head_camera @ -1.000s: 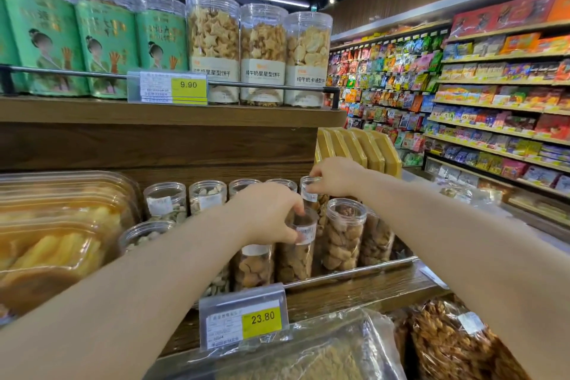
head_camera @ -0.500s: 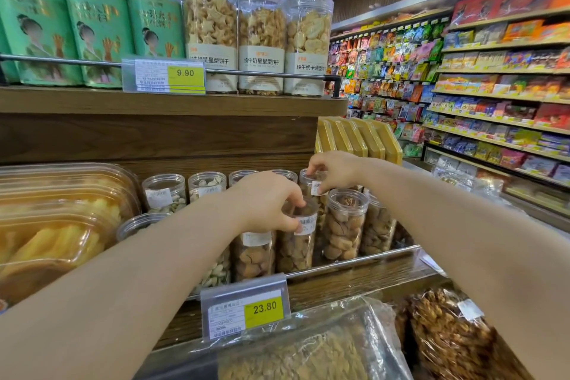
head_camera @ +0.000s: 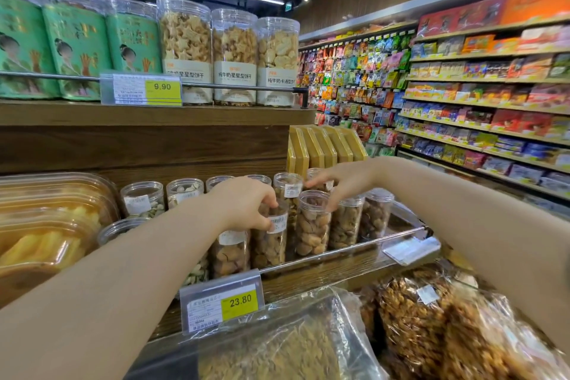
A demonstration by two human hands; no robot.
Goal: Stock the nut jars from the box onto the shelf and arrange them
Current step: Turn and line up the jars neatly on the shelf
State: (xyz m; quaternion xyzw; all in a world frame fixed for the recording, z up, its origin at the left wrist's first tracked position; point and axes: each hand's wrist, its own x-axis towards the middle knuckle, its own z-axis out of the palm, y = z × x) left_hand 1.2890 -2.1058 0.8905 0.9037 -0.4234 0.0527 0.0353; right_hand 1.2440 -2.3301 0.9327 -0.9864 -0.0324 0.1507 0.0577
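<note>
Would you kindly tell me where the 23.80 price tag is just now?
In the head view, the 23.80 price tag sits low and centre-left on the front edge of the shelf, just below the nut jar the left hand grips.

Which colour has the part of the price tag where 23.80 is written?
Yellow, with dark digits; the price tag shows best in the head view.

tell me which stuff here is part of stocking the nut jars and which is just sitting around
Job:
left hand gripping a nut jar
right hand over the neighbouring jars
lower shelf

Just there:
green tins
biscuit jars
yellow boxes
bagged snacks
23.80 price tag
</note>
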